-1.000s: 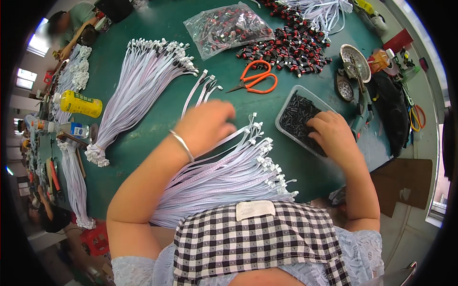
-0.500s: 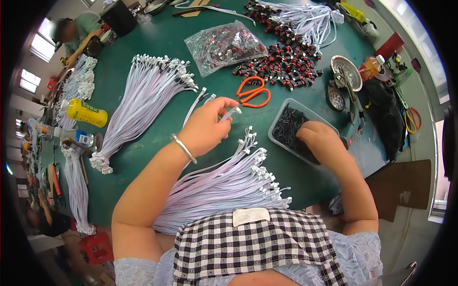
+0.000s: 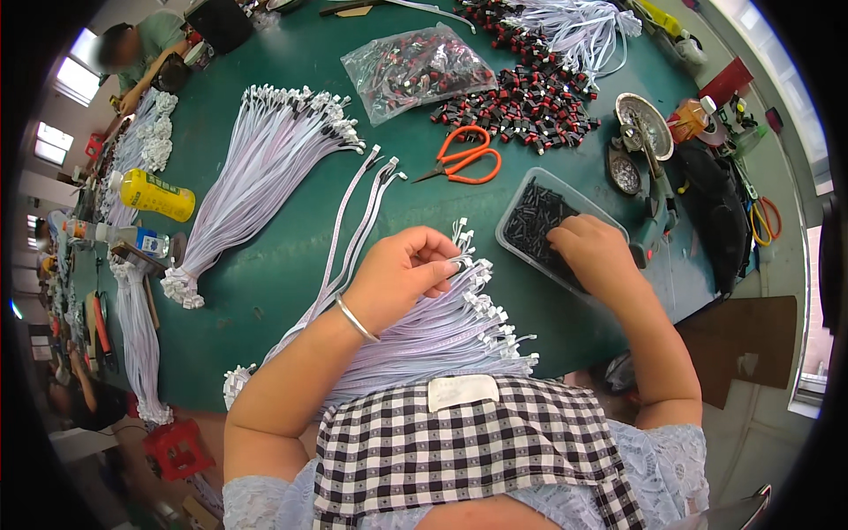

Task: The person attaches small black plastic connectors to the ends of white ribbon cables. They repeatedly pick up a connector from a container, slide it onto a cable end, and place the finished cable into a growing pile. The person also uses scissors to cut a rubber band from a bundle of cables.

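My left hand (image 3: 406, 272) is closed, thumb and fingertips pinching a white flat cable at the connector end of a cable bundle (image 3: 424, 340). This bundle lies in front of me, its white plugs pointing right. A few separate cables (image 3: 336, 243) lie just beyond my left wrist. My right hand (image 3: 596, 254) reaches into a clear plastic box (image 3: 508, 231) of short black tubes (image 3: 537, 216). Its fingers are bent together among the tubes; what they pinch is hidden. Orange-handled scissors (image 3: 468, 163) lie beyond the two hands.
A larger cable bundle (image 3: 256, 177) lies to the left, near a yellow bottle (image 3: 157, 195). Farther off are a clear bag (image 3: 415, 75) and a heap of red-and-black parts (image 3: 530, 115). A metal bowl (image 3: 649, 128) stands right. Another person (image 3: 146, 57) sits far left.
My left hand has left one cable beside the others and moved down and right to the near bundle. My right hand stays in the box. The view has shifted slightly.
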The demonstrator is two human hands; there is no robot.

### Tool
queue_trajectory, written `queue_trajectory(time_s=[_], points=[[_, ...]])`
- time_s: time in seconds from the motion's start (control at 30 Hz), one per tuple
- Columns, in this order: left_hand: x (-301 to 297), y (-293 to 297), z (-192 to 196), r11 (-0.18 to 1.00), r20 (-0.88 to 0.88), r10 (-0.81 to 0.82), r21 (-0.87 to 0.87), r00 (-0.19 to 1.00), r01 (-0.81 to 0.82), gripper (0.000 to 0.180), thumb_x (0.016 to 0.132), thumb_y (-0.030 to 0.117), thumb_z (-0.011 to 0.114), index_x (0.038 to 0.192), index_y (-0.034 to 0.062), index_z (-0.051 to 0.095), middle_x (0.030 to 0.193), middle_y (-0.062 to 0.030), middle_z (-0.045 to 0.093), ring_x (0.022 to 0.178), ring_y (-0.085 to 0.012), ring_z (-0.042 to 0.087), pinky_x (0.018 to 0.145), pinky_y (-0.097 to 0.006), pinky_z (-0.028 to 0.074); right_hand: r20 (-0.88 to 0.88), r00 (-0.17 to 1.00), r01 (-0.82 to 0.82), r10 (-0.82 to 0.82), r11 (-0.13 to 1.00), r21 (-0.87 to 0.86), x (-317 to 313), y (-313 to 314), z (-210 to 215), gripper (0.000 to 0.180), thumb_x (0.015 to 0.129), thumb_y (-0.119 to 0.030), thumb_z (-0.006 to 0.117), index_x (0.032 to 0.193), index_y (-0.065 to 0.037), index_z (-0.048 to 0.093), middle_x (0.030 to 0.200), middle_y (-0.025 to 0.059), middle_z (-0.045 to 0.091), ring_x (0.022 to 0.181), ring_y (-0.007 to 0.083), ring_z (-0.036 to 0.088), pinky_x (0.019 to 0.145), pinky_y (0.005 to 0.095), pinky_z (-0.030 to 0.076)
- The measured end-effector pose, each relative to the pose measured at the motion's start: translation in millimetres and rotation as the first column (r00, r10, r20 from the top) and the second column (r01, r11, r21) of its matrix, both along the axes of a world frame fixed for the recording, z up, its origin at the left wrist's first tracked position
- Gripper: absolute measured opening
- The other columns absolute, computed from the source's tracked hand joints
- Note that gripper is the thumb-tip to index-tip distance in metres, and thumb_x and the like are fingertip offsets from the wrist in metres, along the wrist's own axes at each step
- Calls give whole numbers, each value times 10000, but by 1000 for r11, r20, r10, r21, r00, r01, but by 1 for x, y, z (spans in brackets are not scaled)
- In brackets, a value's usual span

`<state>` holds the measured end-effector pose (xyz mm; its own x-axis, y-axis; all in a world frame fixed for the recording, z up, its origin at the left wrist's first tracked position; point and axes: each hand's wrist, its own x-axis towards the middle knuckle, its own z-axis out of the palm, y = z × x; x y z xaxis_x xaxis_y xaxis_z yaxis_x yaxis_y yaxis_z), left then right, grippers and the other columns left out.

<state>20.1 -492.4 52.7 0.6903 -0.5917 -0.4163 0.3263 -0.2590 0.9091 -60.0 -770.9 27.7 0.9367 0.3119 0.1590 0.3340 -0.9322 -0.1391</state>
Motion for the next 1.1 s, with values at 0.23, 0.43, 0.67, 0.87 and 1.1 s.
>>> queue_trajectory(time_s=[0.23,0.43,0.67,0.87,1.1], points=[[-8,8,-7,992,-54,100,-76,993,-104,88,869,68,622,934,14,597,750,-21,597,585,-70,562,516,-200,456,61,998,-14,17,999,-52,2,5,6,142,704,-70,574,840,-96,608,832,27,560,837,221,566,714,354,452],[-14,9,-11,992,46,78,-107,996,-72,78,862,73,622,904,16,590,725,-6,576,546,-45,506,478,-193,408,98,993,54,-70,986,157,0,3,11,152,707,9,635,835,-74,640,875,39,600,804,230,592,703,350,473],[-19,8,-16,996,164,69,-63,984,-59,81,863,49,606,929,17,569,772,14,572,661,-12,486,584,-169,400,-57,989,6,134,359,933,-7,94,35,166,742,58,640,882,-21,681,866,63,631,783,169,615,704,278,492],[-20,11,-15,974,-26,98,-202,995,-101,73,867,54,602,925,22,571,781,30,562,664,-13,466,586,-167,384,-440,897,441,45,-163,883,-9,116,-3,128,857,53,577,963,27,644,971,71,594,842,138,622,751,248,513],[-22,8,-19,986,91,123,-123,988,-111,66,880,70,579,938,42,565,771,41,542,645,-12,452,576,-161,371,-158,984,169,89,-146,975,-13,122,14,102,879,58,557,954,47,626,989,91,561,868,167,641,775,265,525]])
